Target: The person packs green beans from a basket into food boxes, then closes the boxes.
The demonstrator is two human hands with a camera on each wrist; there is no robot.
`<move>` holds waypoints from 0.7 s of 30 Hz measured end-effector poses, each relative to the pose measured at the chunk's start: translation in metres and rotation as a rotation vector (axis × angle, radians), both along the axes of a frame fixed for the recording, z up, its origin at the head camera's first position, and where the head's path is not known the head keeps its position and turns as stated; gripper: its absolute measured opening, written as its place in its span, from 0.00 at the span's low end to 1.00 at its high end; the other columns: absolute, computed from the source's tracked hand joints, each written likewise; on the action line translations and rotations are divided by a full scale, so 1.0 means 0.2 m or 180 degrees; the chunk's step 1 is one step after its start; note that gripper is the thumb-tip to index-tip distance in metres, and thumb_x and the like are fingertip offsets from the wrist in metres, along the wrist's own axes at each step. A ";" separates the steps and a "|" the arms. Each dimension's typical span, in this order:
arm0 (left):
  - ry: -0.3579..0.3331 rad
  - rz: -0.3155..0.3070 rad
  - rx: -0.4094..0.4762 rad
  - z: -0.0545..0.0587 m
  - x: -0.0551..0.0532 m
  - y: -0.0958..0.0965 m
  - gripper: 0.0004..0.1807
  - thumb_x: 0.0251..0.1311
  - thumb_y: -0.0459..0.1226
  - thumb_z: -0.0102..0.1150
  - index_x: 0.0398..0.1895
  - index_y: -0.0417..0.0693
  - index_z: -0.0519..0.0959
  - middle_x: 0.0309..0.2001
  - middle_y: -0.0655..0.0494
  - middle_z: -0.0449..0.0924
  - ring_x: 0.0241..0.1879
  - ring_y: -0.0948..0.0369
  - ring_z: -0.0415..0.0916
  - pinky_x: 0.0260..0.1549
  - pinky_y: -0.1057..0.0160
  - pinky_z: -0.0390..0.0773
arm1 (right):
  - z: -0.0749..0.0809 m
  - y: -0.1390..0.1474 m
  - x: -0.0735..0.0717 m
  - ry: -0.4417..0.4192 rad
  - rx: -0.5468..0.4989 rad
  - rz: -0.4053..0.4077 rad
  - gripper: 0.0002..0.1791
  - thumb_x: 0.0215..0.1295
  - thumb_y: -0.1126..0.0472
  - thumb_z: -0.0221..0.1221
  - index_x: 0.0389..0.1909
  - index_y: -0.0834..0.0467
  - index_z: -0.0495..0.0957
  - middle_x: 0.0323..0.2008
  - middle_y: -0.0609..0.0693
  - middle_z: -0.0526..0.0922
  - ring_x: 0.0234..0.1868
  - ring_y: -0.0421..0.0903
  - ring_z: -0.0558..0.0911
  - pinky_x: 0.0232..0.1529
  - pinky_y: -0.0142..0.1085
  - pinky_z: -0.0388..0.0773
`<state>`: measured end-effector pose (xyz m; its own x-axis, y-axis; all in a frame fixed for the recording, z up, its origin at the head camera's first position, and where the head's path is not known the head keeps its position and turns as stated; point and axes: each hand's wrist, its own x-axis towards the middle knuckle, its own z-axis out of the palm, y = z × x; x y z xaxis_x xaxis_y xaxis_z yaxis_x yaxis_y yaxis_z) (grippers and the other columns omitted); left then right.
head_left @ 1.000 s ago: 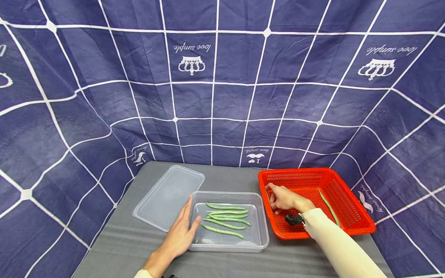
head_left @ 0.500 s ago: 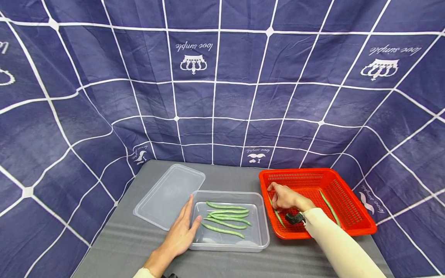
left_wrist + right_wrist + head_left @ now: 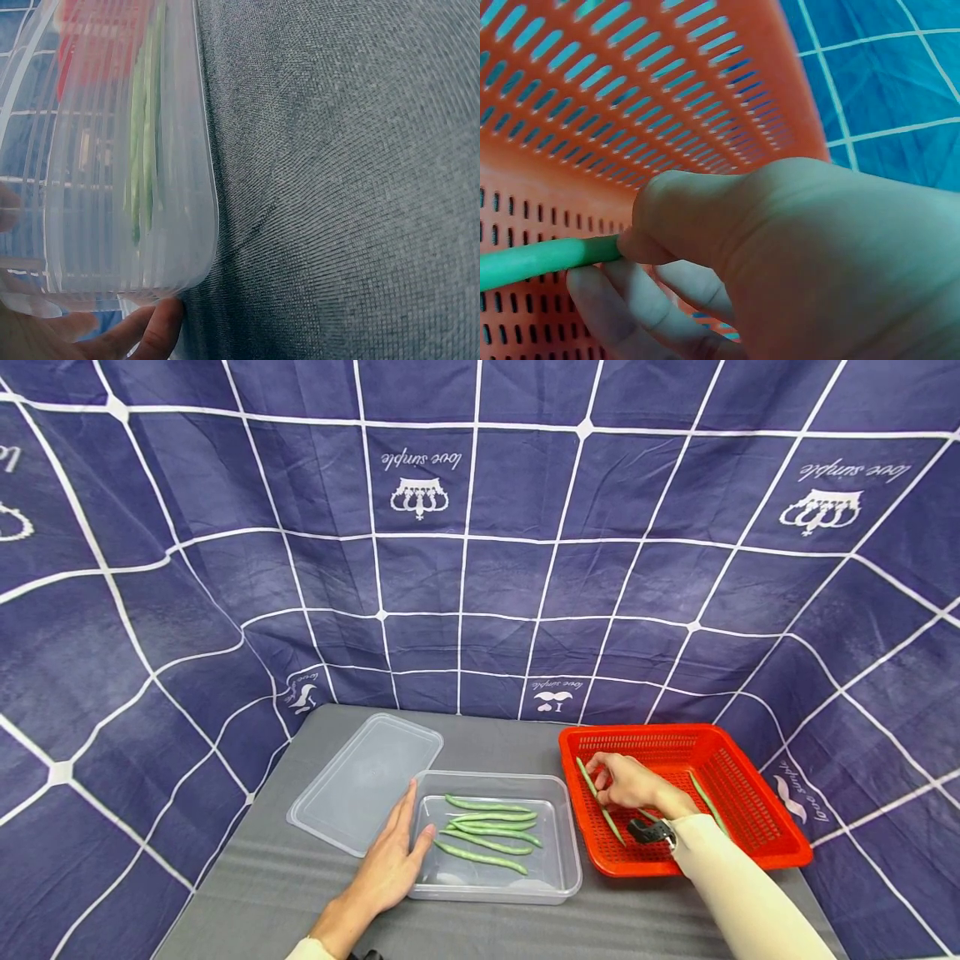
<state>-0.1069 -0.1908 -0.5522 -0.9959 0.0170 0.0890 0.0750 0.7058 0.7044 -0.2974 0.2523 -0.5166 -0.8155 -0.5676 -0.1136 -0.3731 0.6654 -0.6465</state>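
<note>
My right hand [image 3: 628, 781] is inside the red basket [image 3: 652, 868] and pinches a green bean [image 3: 615, 828] between thumb and fingers. The right wrist view shows that green bean [image 3: 540, 261] jutting out from under the thumb, over the slotted basket floor. Another green bean [image 3: 705, 797] lies along the basket's right side, partly hidden by the sleeve. My left hand [image 3: 390, 860] rests with extended fingers against the left end of a clear plastic container [image 3: 558, 893]. Several green beans [image 3: 487, 829] lie in that container, roughly side by side.
A translucent lid [image 3: 360, 785] lies flat on the grey tabletop [image 3: 495, 739], behind the left hand and left of the container. The basket stands close to the container's right end. A blue white-lined cloth [image 3: 495, 577] hangs around the back and sides.
My right hand has shifted a little to the right in the basket, and the pinched bean has come into view with it. My left hand stays at the container.
</note>
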 end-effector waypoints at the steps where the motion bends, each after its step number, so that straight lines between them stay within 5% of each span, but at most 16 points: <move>1: 0.0003 -0.0003 0.0003 0.00 0.00 0.00 0.46 0.92 0.47 0.56 1.00 0.52 0.44 0.95 0.39 0.55 0.92 0.35 0.61 0.86 0.28 0.67 | 0.05 -0.02 0.03 0.0028 0.0003 -0.0035 0.26 0.54 0.76 0.73 0.56 0.66 0.82 0.35 0.54 0.89 0.32 0.43 0.87 0.34 0.35 0.90; 4: 0.0012 -0.0010 0.0002 0.00 0.00 0.00 0.46 0.92 0.49 0.55 1.00 0.53 0.44 0.95 0.39 0.55 0.92 0.35 0.61 0.86 0.28 0.67 | 0.13 -0.04 0.09 0.0168 0.0046 -0.0156 0.27 0.53 0.78 0.74 0.56 0.65 0.82 0.37 0.54 0.91 0.35 0.42 0.87 0.36 0.32 0.86; 21: 0.0050 0.0006 -0.0007 -0.01 0.00 0.00 0.46 0.92 0.49 0.55 1.00 0.53 0.45 0.95 0.38 0.56 0.91 0.35 0.62 0.85 0.27 0.68 | 0.30 -0.08 0.17 0.0972 -0.0101 -0.0128 0.29 0.54 0.77 0.71 0.58 0.59 0.80 0.34 0.43 0.89 0.34 0.38 0.87 0.42 0.33 0.85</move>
<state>-0.1062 -0.1900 -0.5546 -0.9944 0.0154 0.1044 0.0846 0.7075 0.7016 -0.2628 0.2365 -0.4560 -0.8309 -0.5336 0.1576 -0.5272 0.6648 -0.5292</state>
